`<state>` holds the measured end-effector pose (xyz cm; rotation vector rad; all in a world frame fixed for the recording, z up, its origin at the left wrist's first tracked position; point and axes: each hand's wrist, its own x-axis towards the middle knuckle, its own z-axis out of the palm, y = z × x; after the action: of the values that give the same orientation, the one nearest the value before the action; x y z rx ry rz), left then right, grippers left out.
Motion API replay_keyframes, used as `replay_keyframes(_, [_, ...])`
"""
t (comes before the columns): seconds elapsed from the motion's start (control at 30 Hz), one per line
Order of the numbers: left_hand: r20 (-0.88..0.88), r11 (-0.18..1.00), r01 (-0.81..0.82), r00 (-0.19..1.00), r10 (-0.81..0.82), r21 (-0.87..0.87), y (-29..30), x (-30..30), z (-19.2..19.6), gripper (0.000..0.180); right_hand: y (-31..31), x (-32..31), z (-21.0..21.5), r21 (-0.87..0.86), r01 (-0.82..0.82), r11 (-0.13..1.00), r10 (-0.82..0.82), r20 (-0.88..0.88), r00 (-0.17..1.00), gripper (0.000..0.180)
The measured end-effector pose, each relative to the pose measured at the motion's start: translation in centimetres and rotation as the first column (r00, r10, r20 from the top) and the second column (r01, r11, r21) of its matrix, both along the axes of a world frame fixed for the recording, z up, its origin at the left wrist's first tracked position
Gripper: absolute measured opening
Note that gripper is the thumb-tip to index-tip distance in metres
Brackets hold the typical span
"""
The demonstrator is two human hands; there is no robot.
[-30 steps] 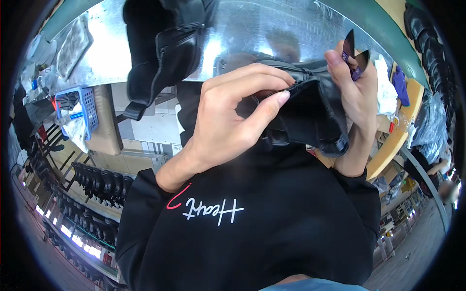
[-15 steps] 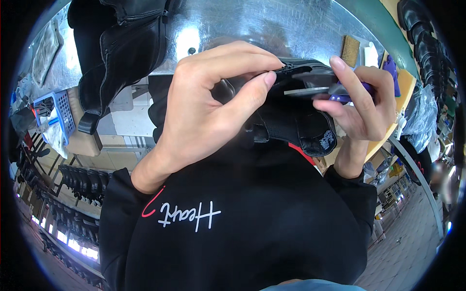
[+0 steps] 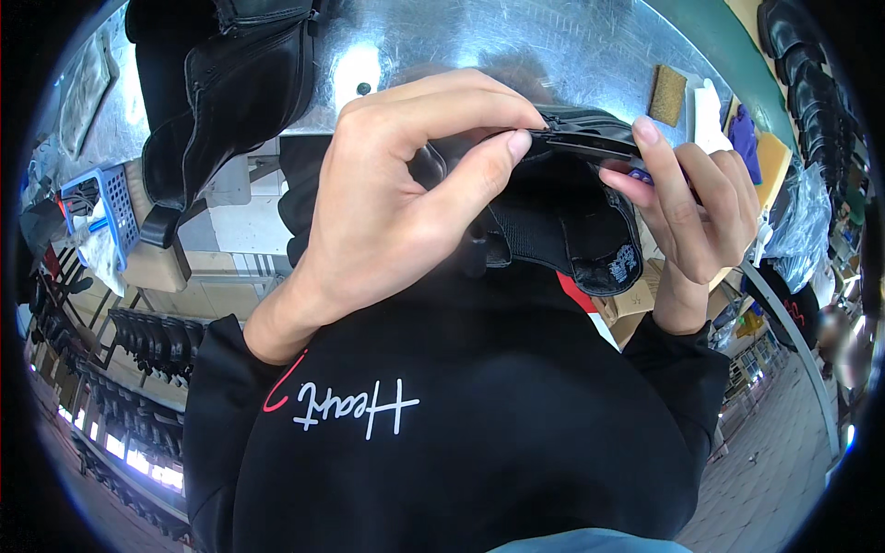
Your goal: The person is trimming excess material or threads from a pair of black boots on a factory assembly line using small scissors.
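There's my left hand (image 3: 406, 203), thumb and finger pinching the edge of the black boot (image 3: 544, 226), just in front of my chest beside the metal table (image 3: 442, 46)! My right hand (image 3: 696, 203) grips the snips (image 3: 592, 144), blades near those fingertips.

Shiny metal tabletop (image 3: 553, 41), green-rimmed, catching white glare (image 3: 358, 66); grey tiled floor (image 3: 765, 470), lower right; metal rail (image 3: 809, 358) beside it; bright light (image 3: 141, 468), lower left.

The tabletop (image 3: 479, 41) looks glossy, scuffed metal; the held black piece (image 3: 558, 212), smooth leather; the blue basket (image 3: 119, 205), plastic.
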<state>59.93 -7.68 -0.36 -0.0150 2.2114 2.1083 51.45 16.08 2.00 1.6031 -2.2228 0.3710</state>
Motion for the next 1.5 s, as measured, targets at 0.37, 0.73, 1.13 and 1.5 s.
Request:
replay_keyframes(0.37, [-0.016, 1.000, -0.013, 1.000, 0.013, -0.001, 0.0, 0.2, 0.1, 0.016, -0.2, 0.1, 0.4, 0.013, -0.010, 1.000, 0.011, -0.055, 0.998, 0.042])
replay_keyframes(0.73, [-0.024, 1.000, -0.006, 1.000, 0.005, -0.013, 0.0, 0.1, 0.1, 0.016, -0.4, 0.5, 0.4, 0.033, 0.014, 0.999, -0.011, -0.106, 0.994, 0.042])
replay_keyframes(1.13, [-0.091, 0.999, 0.037, 0.995, -0.037, -0.004, -0.4, 0.0, 0.2, 0.014, 0.9, 0.3, 0.2, -0.017, 0.097, 0.995, -0.097, 0.023, 0.995, 0.050])
replay_keyframes(1.5, [-0.063, 0.998, 0.017, 0.998, -0.020, -0.055, -0.3, 0.3, 0.5, 0.013, 0.4, 0.8, 0.8, 0.040, 0.015, 0.999, -0.012, -0.071, 0.997, 0.047])
